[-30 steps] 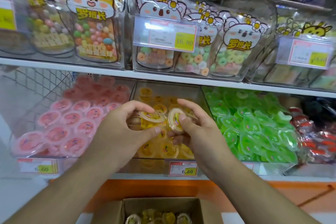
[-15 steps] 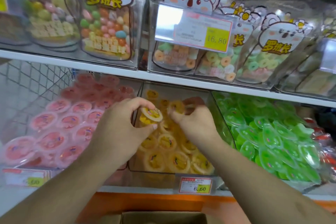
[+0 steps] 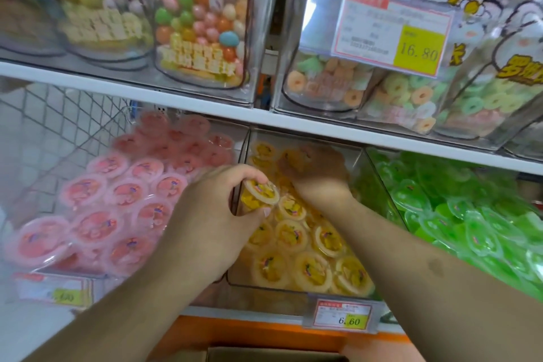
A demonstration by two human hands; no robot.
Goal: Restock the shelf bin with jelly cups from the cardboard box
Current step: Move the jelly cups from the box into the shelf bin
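The clear shelf bin [image 3: 282, 298] in the middle of the lower shelf holds several yellow jelly cups [image 3: 311, 272]. My left hand [image 3: 214, 214] hovers at the bin's left front and pinches one yellow jelly cup [image 3: 260, 195] between thumb and fingers. My right hand [image 3: 318, 175] reaches deep into the back of the bin, its fingers curled over another yellow cup [image 3: 293, 157], which is blurred and partly hidden. Only the top edge of the cardboard box [image 3: 273, 355] shows at the bottom of the view.
A bin of pink jelly cups [image 3: 117, 209] stands to the left and green jelly cups [image 3: 470, 214] to the right. The upper shelf edge [image 3: 205, 103] hangs low over the bins, carrying candy bags. A price tag [image 3: 342, 313] sits on the front rail.
My right hand has carried its cup from the bin's front toward the back. My left hand still holds its cup near the front left. The box has almost left the view.
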